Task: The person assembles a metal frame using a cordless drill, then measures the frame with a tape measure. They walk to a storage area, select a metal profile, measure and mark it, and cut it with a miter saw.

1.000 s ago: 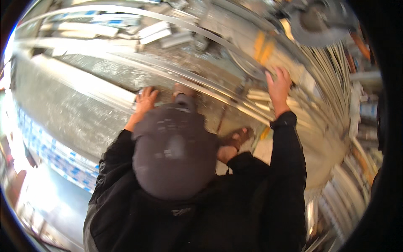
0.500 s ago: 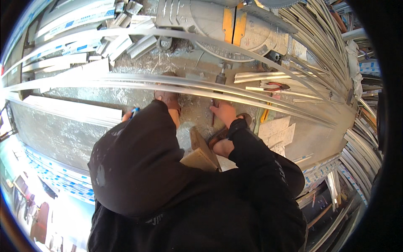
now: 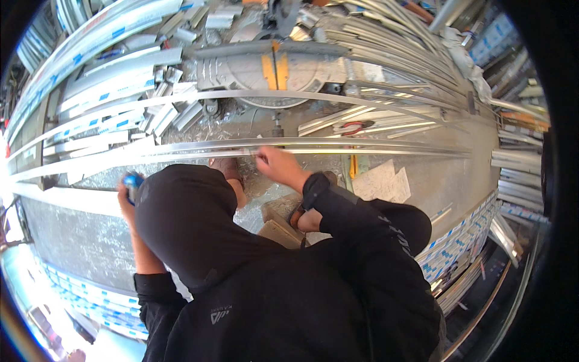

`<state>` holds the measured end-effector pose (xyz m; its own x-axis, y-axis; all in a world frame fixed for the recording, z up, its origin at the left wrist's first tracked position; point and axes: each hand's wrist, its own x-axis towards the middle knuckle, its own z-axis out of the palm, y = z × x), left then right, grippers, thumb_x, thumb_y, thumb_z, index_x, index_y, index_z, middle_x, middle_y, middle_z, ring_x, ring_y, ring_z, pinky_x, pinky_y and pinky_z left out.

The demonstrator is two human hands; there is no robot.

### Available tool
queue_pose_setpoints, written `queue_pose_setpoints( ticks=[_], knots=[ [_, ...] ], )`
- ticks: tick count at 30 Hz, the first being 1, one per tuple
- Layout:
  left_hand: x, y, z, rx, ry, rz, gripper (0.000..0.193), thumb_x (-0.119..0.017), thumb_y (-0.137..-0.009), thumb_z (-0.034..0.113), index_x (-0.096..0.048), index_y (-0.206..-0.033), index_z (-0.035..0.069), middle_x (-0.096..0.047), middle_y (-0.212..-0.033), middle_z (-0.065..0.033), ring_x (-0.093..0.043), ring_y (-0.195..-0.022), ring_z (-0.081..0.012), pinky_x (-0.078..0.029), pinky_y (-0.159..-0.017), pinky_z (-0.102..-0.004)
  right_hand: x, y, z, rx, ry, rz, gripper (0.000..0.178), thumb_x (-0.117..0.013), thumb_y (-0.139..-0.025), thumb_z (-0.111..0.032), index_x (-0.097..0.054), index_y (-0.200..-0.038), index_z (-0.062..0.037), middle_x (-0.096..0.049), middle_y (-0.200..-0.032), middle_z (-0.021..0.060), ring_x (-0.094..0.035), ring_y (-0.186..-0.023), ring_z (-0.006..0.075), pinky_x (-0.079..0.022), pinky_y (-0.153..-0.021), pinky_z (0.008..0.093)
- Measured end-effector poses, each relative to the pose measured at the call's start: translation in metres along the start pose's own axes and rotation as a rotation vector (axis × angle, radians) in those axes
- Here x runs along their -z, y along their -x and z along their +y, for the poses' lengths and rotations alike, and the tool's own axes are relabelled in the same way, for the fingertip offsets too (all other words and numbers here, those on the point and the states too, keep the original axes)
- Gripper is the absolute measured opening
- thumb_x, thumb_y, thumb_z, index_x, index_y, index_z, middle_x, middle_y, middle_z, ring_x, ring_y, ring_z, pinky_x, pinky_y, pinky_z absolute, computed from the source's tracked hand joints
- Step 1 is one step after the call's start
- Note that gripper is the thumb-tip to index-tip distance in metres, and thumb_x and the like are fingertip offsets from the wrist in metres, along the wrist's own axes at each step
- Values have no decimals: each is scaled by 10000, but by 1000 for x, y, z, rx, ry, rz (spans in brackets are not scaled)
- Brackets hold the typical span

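Long, thin silvery metal strips (image 3: 374, 145) run across in front of me, bowed by the lens. My right hand (image 3: 278, 166) is at their near edge, fingers pinched together. What the pinch holds is blurred and hidden. Off to the left, my left hand (image 3: 126, 202) is closed around a rounded blue tape measure (image 3: 133, 180), below the strips. A bent knee in dark cloth stands between the two hands. Beyond the strips is a mitre saw (image 3: 241, 75) with yellow inserts at its slot.
Red-handled pliers (image 3: 356, 127) lie among narrow offcuts on the right. Nearer are a yellow utility knife (image 3: 353, 166) and pale paper sheets (image 3: 383, 183). Short metal offcuts (image 3: 161, 119) pile up left of the saw. Profile bundles (image 3: 416, 57) fill the far right.
My right hand has moved left and up to the strips; the dark pen-like stick seen in it earlier no longer shows. My left hand with the tape measure has swung out left, into fuller view.
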<state>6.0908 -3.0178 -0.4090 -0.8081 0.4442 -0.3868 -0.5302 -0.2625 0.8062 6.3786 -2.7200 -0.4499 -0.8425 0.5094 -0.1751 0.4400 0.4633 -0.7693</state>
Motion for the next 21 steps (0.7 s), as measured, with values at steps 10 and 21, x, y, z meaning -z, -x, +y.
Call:
queue_pose_setpoints(
  ticks=[10, 21],
  knots=[
    [-271, 165, 129, -762, -772, -848, 564, -646, -896, 342, -473, -1320, 13, -661, -1078, -136, -607, -990, -189, -469, -886, -316, 151, 70, -264, 422, -815, 168, 218, -714, -919, -170, -682, -1004, 29, -661, -812, -1, -584, -724, 61, -485, -646, 230],
    [-310, 217, 104, -778, -1098, -1304, 389, -630, -808, 147, -595, -1157, -22, -663, -978, -193, -648, -961, -295, -489, -899, -364, 188, 195, -232, 151, -355, 463, 329, -788, -764, -193, -587, -920, 16, -623, -798, 86, -592, -727, 147, -480, -652, 315]
  ],
)
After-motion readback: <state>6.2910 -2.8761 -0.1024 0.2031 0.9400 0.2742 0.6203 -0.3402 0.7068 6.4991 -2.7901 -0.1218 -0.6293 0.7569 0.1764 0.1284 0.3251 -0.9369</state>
